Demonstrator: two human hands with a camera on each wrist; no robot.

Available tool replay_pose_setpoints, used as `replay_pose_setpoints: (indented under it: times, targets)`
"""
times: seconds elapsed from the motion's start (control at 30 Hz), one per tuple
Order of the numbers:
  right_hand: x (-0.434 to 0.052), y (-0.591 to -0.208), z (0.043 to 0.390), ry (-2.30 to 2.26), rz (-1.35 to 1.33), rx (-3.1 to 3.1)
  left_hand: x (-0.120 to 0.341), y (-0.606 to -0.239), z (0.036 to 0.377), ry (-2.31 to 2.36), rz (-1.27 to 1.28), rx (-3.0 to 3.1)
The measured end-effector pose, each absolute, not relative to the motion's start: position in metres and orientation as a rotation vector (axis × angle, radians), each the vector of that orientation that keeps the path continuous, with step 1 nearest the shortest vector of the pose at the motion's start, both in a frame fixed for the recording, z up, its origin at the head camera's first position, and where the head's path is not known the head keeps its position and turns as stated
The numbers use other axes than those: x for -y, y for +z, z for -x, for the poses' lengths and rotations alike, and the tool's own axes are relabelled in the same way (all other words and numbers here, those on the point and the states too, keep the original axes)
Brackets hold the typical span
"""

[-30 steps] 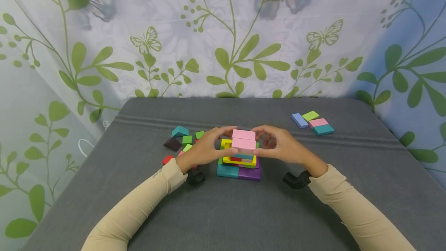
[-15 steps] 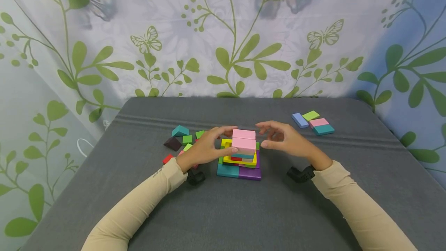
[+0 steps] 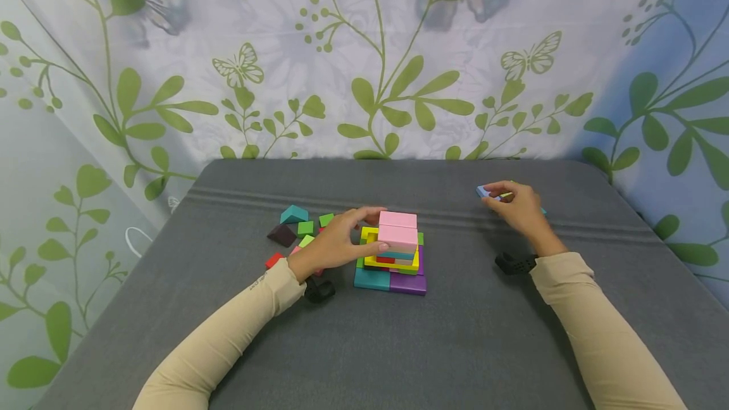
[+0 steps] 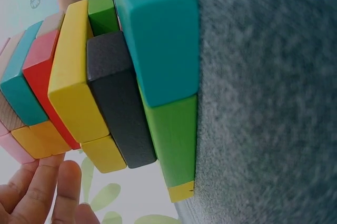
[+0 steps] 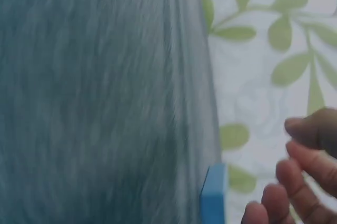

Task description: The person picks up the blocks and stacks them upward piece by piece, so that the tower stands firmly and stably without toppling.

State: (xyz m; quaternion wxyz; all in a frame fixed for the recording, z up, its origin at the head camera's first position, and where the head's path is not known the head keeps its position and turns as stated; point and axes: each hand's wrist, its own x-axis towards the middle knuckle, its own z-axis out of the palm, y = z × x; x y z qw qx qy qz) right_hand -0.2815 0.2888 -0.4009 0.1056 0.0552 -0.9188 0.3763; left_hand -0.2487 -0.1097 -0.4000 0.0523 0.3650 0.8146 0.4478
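Left hand (image 3: 335, 243) holds pink blocks (image 3: 398, 233); right hand (image 3: 521, 209) partly hides blue block (image 3: 483, 191).

Pink blocks (image 3: 398, 236): smooth, painted-looking, satin to my eye
Teal block (image 4: 166, 50): smooth, with a soft sheen I can see
Black block (image 4: 118, 103): matt and duller
Tan block (image 4: 11, 112): wood, its grain lines showing
Blue block (image 5: 213, 203): smooth, too blurred for me to judge gloss
My sleeves (image 3: 228, 328): wrinkled matt cloth
My wrist mounts (image 3: 515, 263): plastic by their look, matt
Table cover (image 4: 268, 103): cloth, matt, rough and flecked
Backdrop (image 3: 319, 81): printed cloth, matt
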Motion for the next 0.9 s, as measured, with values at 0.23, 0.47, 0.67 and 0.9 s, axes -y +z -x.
replay_pose_setpoints:
  times: [0.23,0.47,0.67,0.9]
  targets:
    - [-0.309,-0.412,0.292,0.989,-0.005,2.797,0.110,-0.400,0.250,1.381,-1.126,-2.452]
    - [-0.308,-0.411,0.298,0.726,0.048,2.900,0.110,-0.401,0.252,1.386,-1.146,-2.448]
    - [-0.304,-0.410,0.299,0.680,0.149,2.907,0.110,-0.401,0.253,1.389,-1.144,-2.446]
    - [-0.305,-0.409,0.300,0.746,0.133,2.951,0.110,-0.402,0.252,1.367,-1.137,-2.463]
